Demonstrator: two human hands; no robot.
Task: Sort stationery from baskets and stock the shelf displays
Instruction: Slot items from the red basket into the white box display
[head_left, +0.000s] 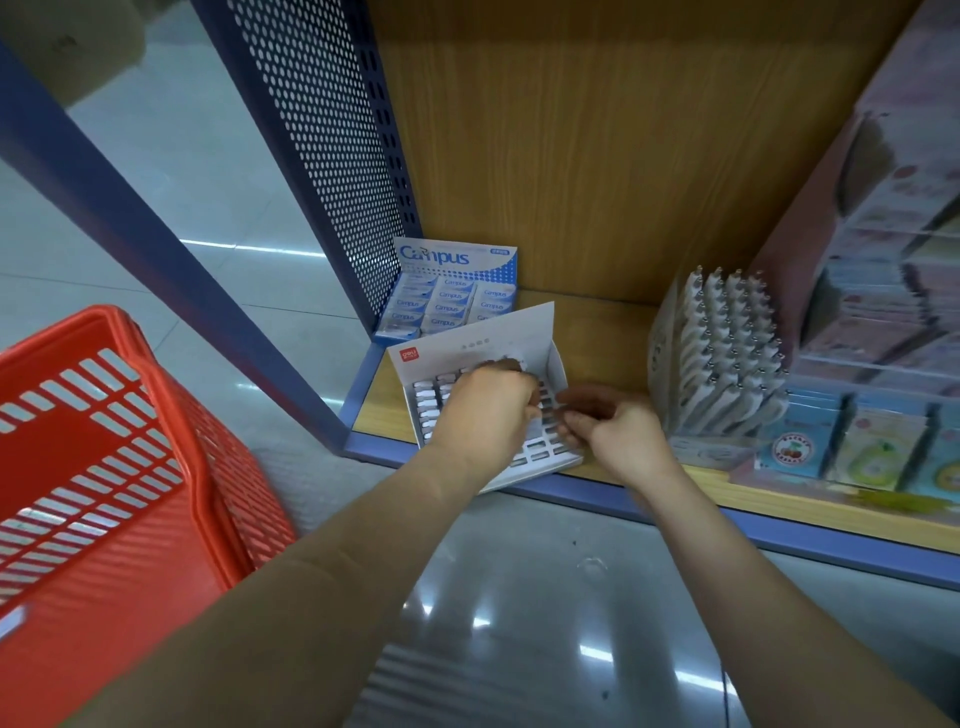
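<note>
— White cardboard display box (524, 338) of small erasers sits at the wooden shelf (613, 332) edge; left hand (485, 410) curled inside, grip unclear; right hand (615, 431) loosely open beside.
— Risk?
— Nudged, it may tip off.

Two hands, left (485, 410) and right (618, 431), are working over one white display box (524, 338), with one blue Campus box (457, 280) sitting behind them, one pen display (727, 353) standing right, and one red basket (104, 467) sitting left.

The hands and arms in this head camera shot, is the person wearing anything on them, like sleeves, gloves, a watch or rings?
Nothing shows: the left hand and right hand are bare, no gloves, and both forearms are uncovered, with no sleeve or watch in view. Rings cannot be ruled out.
</note>
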